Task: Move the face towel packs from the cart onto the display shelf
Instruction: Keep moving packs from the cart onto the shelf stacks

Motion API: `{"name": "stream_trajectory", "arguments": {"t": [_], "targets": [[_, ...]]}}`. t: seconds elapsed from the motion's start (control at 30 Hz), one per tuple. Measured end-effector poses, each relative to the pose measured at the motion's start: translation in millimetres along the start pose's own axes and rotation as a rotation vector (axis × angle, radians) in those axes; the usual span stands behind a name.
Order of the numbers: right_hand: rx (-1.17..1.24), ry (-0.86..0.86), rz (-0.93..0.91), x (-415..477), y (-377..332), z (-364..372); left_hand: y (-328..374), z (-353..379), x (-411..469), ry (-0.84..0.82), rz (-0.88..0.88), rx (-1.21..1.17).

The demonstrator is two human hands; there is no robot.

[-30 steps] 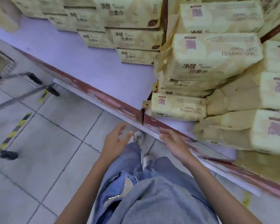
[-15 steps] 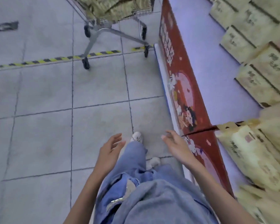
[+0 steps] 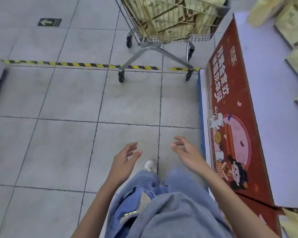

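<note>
half a second ago the cart [image 3: 145, 48] sat small at the top of the view; now it fills the upper middle, its near wheels on the yellow-and-black tape [image 3: 76, 64]. a second ago the view faced the stacked shelf, with the right hand at its edge. both hands now hang over the floor tiles, holding nothing: the left hand [image 3: 126, 157] and the right hand [image 3: 186, 152] have loose, spread fingers and palms turned toward each other.

the face towel packs [image 3: 170, 19] lie heaped in the cart basket, tilted, their long sides running mostly across the view. more shelved packs [image 3: 292, 23] line the display shelf [image 3: 273, 117] at the right edge.

print on the packs is too blurred to read. the shelf's red front panel [image 3: 230, 117] carries cream chinese characters and cartoon figures. a floor sign [image 3: 49, 22] shows a green arrow.
</note>
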State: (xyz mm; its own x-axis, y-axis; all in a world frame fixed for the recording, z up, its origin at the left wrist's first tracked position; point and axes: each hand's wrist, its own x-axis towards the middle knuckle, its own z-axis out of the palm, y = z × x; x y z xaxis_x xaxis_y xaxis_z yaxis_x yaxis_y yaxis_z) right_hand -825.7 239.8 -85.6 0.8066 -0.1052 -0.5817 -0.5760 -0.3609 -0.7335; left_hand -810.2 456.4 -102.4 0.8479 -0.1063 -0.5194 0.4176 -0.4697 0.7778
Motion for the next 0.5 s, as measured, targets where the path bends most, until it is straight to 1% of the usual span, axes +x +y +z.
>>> {"name": "stream_trajectory", "arguments": {"t": [0.17, 0.3, 0.4, 0.5], "targets": [[0.077, 0.082, 0.041, 44.0, -25.8, -15.0, 56.8, -16.6, 79.9, -0.058, 0.087, 0.03], [0.131, 0.102, 0.089, 84.4, -38.0, -36.0, 100.6, -18.1, 142.7, -0.107, 0.139, 0.046], [0.184, 0.112, 0.106, 126.4, -51.9, -53.6, 131.0, -18.3, 189.2, -0.113, 0.148, 0.028], [0.189, 0.119, 0.075, 174.6, -79.1, -79.2, 157.4, -22.0, 230.4, -0.089, 0.131, 0.005]]}}
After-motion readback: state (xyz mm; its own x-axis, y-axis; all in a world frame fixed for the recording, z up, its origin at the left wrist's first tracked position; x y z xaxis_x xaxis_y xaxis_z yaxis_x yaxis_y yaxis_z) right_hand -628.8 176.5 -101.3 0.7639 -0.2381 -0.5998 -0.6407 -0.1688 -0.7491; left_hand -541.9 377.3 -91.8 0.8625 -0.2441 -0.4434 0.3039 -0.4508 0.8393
